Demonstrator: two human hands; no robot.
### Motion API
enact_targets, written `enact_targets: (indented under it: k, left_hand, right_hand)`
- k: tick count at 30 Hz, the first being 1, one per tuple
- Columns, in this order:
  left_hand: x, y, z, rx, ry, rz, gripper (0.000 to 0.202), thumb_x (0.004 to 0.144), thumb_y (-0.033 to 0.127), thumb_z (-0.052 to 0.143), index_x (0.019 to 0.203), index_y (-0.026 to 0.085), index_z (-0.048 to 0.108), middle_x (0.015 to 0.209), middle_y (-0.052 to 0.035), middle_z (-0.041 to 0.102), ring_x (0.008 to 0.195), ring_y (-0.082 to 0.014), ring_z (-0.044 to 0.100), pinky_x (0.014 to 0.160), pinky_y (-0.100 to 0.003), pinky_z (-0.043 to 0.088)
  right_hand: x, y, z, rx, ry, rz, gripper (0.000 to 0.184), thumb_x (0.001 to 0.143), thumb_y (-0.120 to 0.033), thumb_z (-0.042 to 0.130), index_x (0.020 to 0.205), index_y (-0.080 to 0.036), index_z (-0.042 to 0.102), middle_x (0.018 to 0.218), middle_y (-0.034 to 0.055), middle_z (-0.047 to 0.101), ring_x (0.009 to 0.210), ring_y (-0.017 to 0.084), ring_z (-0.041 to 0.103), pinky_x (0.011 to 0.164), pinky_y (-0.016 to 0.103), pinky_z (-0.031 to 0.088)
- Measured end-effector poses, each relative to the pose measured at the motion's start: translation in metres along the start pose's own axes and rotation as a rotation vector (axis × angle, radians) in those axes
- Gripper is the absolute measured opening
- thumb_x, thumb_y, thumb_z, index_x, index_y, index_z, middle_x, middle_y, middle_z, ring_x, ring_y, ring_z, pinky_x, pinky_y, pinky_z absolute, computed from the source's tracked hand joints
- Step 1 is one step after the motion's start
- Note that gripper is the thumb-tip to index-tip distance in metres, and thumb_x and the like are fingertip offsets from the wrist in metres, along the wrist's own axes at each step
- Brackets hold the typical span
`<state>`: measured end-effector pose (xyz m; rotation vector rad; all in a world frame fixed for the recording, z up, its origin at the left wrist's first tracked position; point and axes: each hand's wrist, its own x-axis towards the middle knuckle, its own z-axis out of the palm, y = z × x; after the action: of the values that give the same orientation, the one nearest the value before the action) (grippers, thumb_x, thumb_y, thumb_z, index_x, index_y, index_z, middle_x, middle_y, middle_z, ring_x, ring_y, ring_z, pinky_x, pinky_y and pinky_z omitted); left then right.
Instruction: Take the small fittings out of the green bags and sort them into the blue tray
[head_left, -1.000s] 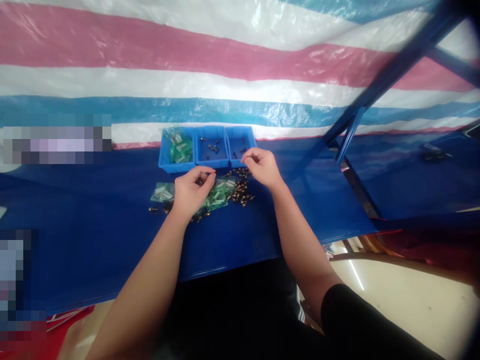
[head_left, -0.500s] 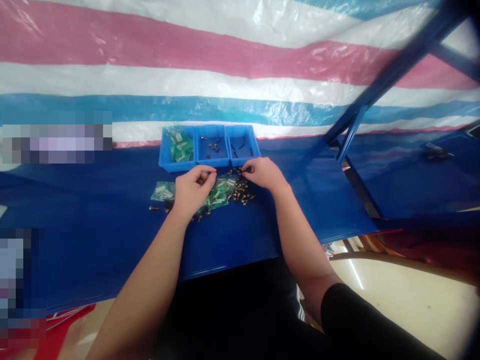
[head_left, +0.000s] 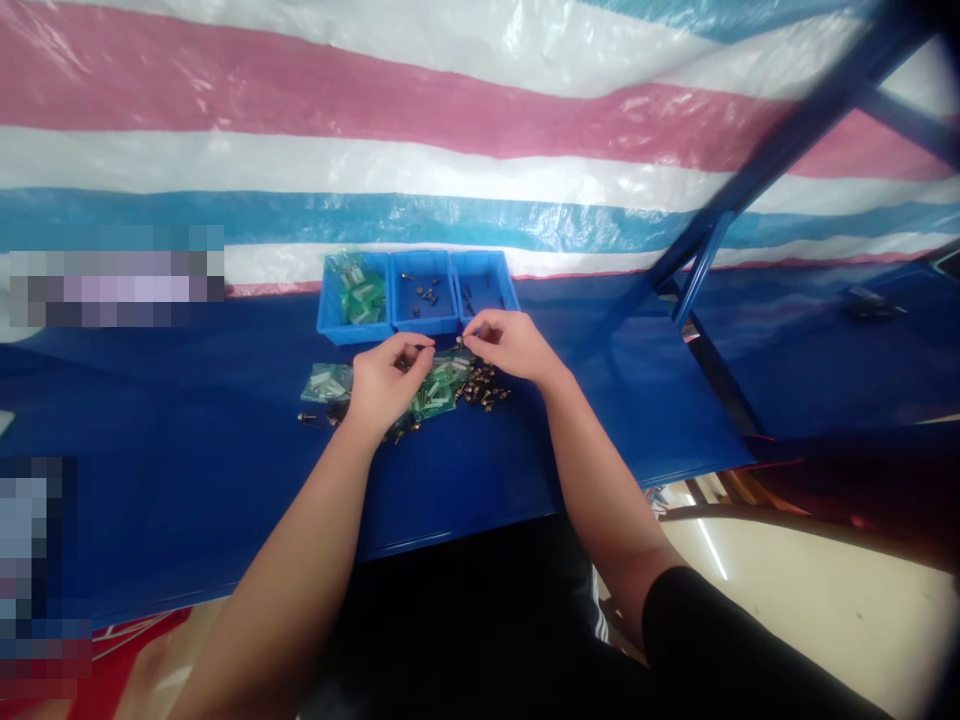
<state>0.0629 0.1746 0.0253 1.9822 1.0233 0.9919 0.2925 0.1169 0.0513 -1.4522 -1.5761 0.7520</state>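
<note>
Right hand: the right hand (head_left: pixel 514 345) reaches in palm-down, thumb and forefinger drawn close around a small shiny metal screw (head_left: pixel 460 341); whether it is gripped cannot be told. A fingertip approach probably suits so small a part.
Left hand: the left hand (head_left: pixel 386 380) is curled above the bags, thumb and forefinger tips together; whether they pinch anything cannot be told. It sits opposite the right hand, perhaps to keep the fingertips near each other.
Loose parts: a heap of brass-and-dark metal screws (head_left: pixel 484 388) lies below the right hand, within easy reach.
Bags: a green-tinted clear plastic bag of pale pieces (head_left: pixel 435 395) lies between the hands, partly hidden.
Bins: 3 blue rectangular plastic bins (head_left: pixel 356 333) stand side by side behind the hands, seemingly keeping kinds apart: bagged pieces left, stubby screws (head_left: pixel 429 296) middle, slim dark screws (head_left: pixel 468 298) right.
Surface: a blue table (head_left: pixel 465 480) bears everything.
</note>
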Motion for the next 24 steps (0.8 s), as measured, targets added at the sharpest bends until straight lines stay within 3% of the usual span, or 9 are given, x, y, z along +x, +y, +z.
enact_targets:
  k: [8,12,17,21,24]
  left_hand:
    - [0.0,0.0,0.0,-0.007,-0.003,0.021,0.021,0.091,0.036,0.069,0.103,0.021,0.078,0.072,-0.0003,0.069,0.065,-0.0141,0.063,0.068,-0.027,0.051]
    - [0.0,0.001,0.0,-0.006,-0.001,0.018,0.021,0.091,0.036,0.068,0.102,0.021,0.078,0.071,-0.0001,0.068,0.064,-0.0139,0.062,0.067,-0.027,0.05]
    - [0.0,0.001,0.0,-0.013,-0.003,0.015,0.021,0.091,0.038,0.069,0.102,0.021,0.078,0.071,0.0001,0.067,0.065,-0.0143,0.063,0.068,-0.028,0.051]
    - [-0.001,0.0,0.0,-0.01,-0.009,0.014,0.021,0.091,0.037,0.069,0.101,0.021,0.078,0.07,0.0004,0.067,0.064,-0.014,0.062,0.067,-0.027,0.05]
    - [-0.001,0.0,0.0,-0.01,-0.008,0.015,0.021,0.091,0.037,0.069,0.101,0.021,0.078,0.07,0.0004,0.067,0.063,-0.0137,0.061,0.067,-0.027,0.05]
  right_hand:
    - [0.004,-0.006,0.007,0.494,-0.009,0.027,0.03,0.082,-0.046,0.081,0.092,-0.02,0.069,0.091,0.0063,0.078,0.092,0.022,0.079,0.066,0.03,0.063]
    - [0.003,-0.01,0.003,0.62,0.046,0.028,0.033,0.08,-0.048,0.085,0.092,-0.022,0.069,0.102,0.0076,0.079,0.101,0.024,0.08,0.079,0.035,0.067]
    - [0.004,-0.009,0.0,0.687,0.151,0.073,0.043,0.077,-0.055,0.084,0.085,-0.024,0.056,0.111,0.0069,0.079,0.11,0.025,0.078,0.085,0.038,0.067]
    - [0.004,-0.007,-0.002,0.669,0.218,0.085,0.05,0.076,-0.058,0.083,0.08,-0.024,0.048,0.113,0.0073,0.078,0.099,0.022,0.078,0.076,0.033,0.065]
    - [0.006,-0.007,-0.003,0.668,0.228,0.088,0.046,0.077,-0.059,0.082,0.087,-0.024,0.055,0.107,0.0065,0.078,0.083,0.017,0.076,0.068,0.03,0.062]
